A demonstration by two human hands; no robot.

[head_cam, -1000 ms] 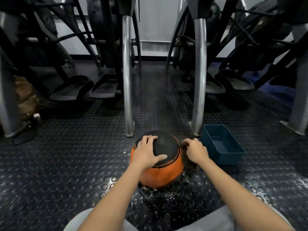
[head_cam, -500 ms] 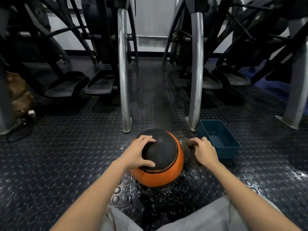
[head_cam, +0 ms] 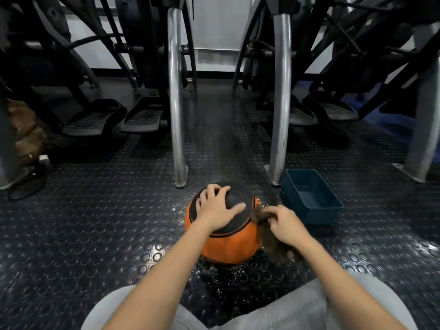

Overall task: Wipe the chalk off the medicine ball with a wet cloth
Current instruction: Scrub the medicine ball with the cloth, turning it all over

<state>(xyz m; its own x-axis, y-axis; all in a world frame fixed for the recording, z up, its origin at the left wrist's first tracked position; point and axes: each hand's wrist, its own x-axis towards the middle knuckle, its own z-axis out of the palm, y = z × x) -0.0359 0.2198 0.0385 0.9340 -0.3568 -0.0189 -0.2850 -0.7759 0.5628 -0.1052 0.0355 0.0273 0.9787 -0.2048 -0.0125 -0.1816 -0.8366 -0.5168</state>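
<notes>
- Your left hand (head_cam: 217, 208) lies spread over the black top of the medicine ball (head_cam: 228, 244), fingers splayed and pressing to steady it, seen from the head camera.
- Your right hand (head_cam: 284, 225) is curled round a bunched brown cloth (head_cam: 269, 241) and holds it against the ball's right flank; the two hands are apart, one on each side of the crown.
- The ball sits on the studded rubber floor (head_cam: 95, 222) just ahead of your knees, with wet speckles around its base.
- You look to be mid-wipe on the right side. Next you would likely need to roll the ball under your left palm, so the cloth reaches unwiped panels.
- A blue tub (head_cam: 319, 216) stands just right of the ball. A paler patch on its bottom may be shallow water, but you cannot tell from here.
</notes>
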